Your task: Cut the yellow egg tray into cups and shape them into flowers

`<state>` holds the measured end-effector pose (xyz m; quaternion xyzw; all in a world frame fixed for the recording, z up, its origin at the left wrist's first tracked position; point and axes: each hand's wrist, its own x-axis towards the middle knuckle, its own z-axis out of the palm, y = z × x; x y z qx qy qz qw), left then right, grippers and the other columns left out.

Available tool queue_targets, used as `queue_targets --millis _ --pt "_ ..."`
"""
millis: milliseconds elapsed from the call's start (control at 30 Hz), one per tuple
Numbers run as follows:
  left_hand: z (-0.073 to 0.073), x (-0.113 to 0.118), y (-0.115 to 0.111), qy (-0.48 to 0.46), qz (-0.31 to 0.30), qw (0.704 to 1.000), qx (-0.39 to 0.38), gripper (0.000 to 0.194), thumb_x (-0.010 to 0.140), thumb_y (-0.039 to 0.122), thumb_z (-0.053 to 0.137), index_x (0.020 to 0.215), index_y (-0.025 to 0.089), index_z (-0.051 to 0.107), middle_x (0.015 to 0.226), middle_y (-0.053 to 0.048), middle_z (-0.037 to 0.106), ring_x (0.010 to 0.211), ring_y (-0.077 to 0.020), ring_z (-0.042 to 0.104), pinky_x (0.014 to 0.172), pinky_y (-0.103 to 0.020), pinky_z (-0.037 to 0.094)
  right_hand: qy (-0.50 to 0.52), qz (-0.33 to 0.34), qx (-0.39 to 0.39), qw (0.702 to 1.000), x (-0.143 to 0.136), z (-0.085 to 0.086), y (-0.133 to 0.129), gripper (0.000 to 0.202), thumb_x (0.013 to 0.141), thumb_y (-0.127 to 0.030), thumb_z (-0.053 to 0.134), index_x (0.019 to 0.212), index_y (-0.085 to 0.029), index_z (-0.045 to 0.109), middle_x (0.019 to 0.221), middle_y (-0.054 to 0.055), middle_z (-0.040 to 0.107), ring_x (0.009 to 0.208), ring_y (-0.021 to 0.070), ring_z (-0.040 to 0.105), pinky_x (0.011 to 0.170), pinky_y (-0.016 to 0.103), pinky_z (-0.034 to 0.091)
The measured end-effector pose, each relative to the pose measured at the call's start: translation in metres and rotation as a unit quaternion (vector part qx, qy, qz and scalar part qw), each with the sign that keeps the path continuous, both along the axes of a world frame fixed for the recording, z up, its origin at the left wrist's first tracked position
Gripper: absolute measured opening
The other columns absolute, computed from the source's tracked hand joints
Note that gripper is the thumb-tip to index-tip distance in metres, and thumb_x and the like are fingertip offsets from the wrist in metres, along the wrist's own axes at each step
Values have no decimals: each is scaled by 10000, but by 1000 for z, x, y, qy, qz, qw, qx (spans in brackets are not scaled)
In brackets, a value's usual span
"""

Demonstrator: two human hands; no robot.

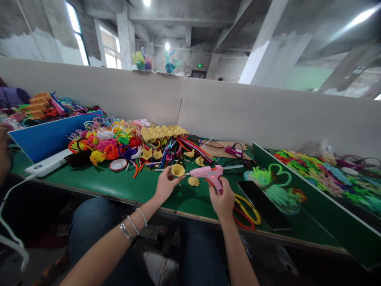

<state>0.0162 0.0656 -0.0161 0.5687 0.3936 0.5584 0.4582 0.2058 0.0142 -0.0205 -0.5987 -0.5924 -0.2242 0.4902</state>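
Between the thumb and fingers of my left hand [165,184] is a yellow egg-carton cup [177,170], its opening turned toward me. My right hand [224,199] is wrapped round the handle of a pink hot glue gun [208,172]. The gun points left, and its metal nozzle [186,174] is at the cup's right side; whether it touches cannot be made out. On the green table just below the nozzle lies a loose yellow cup piece [193,181]. A clear glue stick [233,167] sticks out of the gun's back.
Colourful pipe cleaners [104,145] and a yellow egg carton [163,132] lie behind at left. Scissors [247,210] with red and yellow handles and a black phone [263,204] lie at right. A blue panel [56,135] and a green divider [309,194] flank the table [131,190].
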Motion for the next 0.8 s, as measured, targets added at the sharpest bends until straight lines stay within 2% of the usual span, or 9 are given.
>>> queue_targets --millis 400,633,800 --pt "-3 0 2 6 -1 1000 -4 384 588 306 696 896 155 524 777 -28 638 642 -135 581 542 -223 458 -5 15 4 1000 0 -2 0 275 757 -350 533 937 -144 531 814 103 637 667 204 604 567 289 468" --pt "-2 1 0 14 -5 1000 4 404 586 361 700 889 154 532 792 -43 647 691 -153 595 551 -221 455 52 -2 -36 998 -7 4 -1 418 689 -450 608 954 -142 510 783 83 619 585 174 569 480 261 430" --pt "-2 2 0 9 -15 1000 -4 407 585 358 701 890 151 528 787 -47 650 685 -154 597 558 -227 461 63 13 -56 996 -7 2 -1 482 658 -491 623 972 -146 504 804 75 614 560 156 551 462 252 423"
